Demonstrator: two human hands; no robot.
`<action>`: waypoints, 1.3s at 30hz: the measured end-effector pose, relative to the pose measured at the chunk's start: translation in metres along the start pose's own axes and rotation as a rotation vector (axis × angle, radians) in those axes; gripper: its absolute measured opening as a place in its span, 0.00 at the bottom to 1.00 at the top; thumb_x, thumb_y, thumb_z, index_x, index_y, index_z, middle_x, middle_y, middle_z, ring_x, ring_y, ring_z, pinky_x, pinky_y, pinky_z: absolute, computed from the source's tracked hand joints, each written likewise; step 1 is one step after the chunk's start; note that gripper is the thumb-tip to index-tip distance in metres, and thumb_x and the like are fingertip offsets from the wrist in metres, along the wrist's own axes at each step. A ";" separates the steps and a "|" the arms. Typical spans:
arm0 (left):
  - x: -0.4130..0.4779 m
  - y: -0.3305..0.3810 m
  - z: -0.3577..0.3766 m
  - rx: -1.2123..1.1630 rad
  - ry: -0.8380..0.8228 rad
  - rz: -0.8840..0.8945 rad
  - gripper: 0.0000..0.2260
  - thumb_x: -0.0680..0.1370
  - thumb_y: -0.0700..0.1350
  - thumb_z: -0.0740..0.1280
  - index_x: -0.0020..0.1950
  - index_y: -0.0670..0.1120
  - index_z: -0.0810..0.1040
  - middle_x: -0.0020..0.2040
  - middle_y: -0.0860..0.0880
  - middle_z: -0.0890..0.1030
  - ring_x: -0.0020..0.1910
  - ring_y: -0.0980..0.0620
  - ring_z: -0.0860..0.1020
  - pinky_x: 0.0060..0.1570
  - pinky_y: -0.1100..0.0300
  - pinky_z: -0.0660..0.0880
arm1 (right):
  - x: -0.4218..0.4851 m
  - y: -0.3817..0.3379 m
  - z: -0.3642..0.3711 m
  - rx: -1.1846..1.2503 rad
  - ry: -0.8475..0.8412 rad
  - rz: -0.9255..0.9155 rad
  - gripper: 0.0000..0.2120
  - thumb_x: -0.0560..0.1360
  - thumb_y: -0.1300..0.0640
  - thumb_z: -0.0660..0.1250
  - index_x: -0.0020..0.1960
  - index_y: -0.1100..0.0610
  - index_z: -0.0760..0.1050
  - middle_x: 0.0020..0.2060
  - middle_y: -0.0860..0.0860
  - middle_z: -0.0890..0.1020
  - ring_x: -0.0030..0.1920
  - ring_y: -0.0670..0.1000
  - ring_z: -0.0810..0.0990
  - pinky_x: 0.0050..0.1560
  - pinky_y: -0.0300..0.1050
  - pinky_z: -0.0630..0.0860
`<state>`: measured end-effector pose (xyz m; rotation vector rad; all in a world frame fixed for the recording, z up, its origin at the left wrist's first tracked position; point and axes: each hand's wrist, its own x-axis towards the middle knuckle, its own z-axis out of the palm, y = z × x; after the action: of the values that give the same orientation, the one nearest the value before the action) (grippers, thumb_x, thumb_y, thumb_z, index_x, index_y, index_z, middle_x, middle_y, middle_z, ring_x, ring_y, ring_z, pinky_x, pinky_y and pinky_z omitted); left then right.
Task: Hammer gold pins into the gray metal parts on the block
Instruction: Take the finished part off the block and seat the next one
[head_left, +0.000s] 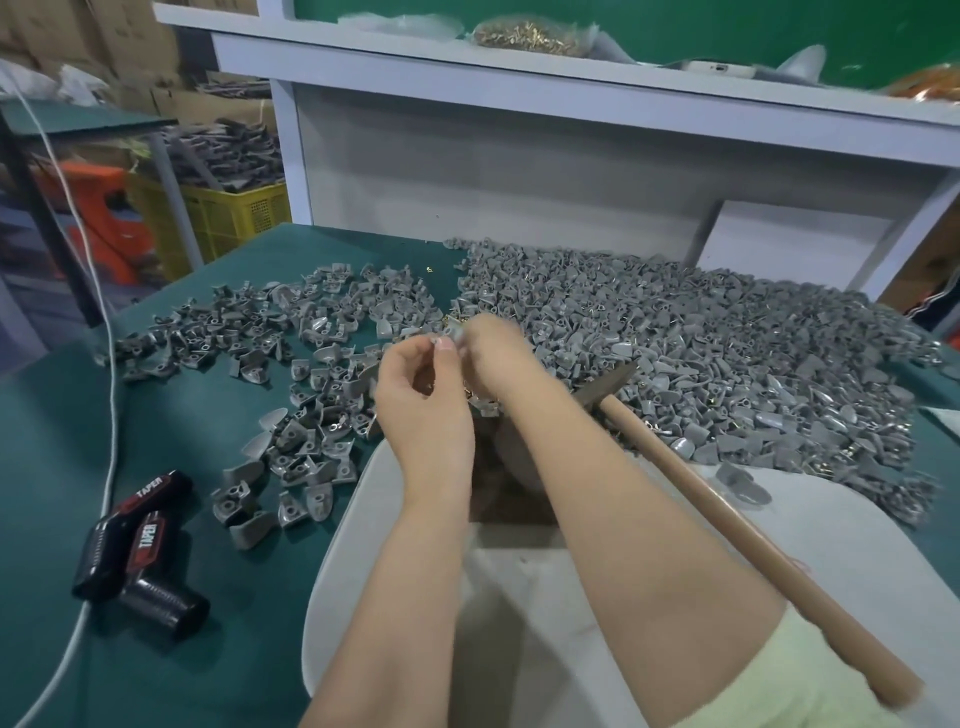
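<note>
counter (62, 467): is showing a plain dark teal-green cover.
gray metal parts (675, 332): are lying as a dull mid-gray mass, with some faces glinting lighter silver.
gold pins (470, 395): are glinting brassy yellow among the gray.
hammer handle (727, 519): is showing plain light brown.
hammer head (608, 382): is looking dark gray-brown.
block (511, 499): is showing dark brown in shadow.
pale sheet (353, 545): is looking grayish white.
hand tool (135, 540): is showing black, with red labels carrying white letters.
cable (111, 415): is running white.
crate (228, 213): is showing yellow with a grid of small holes.
sleeve (779, 680): is showing pale yellow.
</note>
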<state>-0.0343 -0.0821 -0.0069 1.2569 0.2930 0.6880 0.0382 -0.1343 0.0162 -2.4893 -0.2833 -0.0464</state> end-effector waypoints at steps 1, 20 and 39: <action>-0.001 0.000 0.001 0.040 -0.068 0.009 0.05 0.78 0.41 0.66 0.44 0.50 0.75 0.44 0.51 0.81 0.45 0.55 0.79 0.49 0.65 0.74 | -0.003 0.002 -0.015 0.006 0.084 0.045 0.09 0.78 0.63 0.60 0.42 0.60 0.76 0.38 0.51 0.77 0.42 0.52 0.76 0.49 0.44 0.75; -0.023 0.002 0.007 0.991 -0.776 0.289 0.04 0.74 0.48 0.67 0.42 0.56 0.74 0.48 0.57 0.74 0.56 0.50 0.73 0.55 0.54 0.63 | -0.105 0.074 -0.041 0.525 0.388 0.067 0.08 0.75 0.65 0.66 0.46 0.53 0.74 0.43 0.55 0.82 0.47 0.54 0.81 0.55 0.57 0.76; -0.022 0.000 0.006 0.948 -0.781 0.295 0.05 0.74 0.49 0.68 0.39 0.57 0.74 0.46 0.57 0.75 0.55 0.51 0.73 0.58 0.51 0.66 | -0.109 0.078 -0.039 0.049 0.297 0.004 0.02 0.73 0.60 0.70 0.42 0.55 0.81 0.37 0.41 0.72 0.36 0.37 0.71 0.39 0.23 0.64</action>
<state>-0.0479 -0.1005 -0.0083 2.3968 -0.2678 0.2261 -0.0497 -0.2394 -0.0096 -2.3933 -0.1522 -0.3988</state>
